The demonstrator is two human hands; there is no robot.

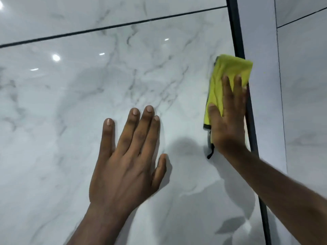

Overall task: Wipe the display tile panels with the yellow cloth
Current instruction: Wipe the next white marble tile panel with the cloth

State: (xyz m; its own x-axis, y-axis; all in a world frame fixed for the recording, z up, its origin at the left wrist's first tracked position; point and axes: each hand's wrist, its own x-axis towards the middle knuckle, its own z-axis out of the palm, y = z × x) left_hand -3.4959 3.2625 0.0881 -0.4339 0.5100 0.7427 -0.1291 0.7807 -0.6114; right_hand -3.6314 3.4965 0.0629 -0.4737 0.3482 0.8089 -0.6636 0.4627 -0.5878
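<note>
A glossy white marble tile panel (88,96) with grey veins fills most of the head view. My left hand (129,156) lies flat on it near the middle, fingers straight and spread. My right hand (228,117) presses a folded yellow cloth (228,69) with a dark hem against the panel's right edge, fingers straight, palm over the cloth's lower half. The cloth overlaps the black frame strip (237,32) beside the panel.
A dark seam (113,28) separates this panel from another marble panel (70,13) above. To the right of the black strip stands a further grey-white panel (304,103) with thin joint lines. Ceiling lights reflect on the glossy surface.
</note>
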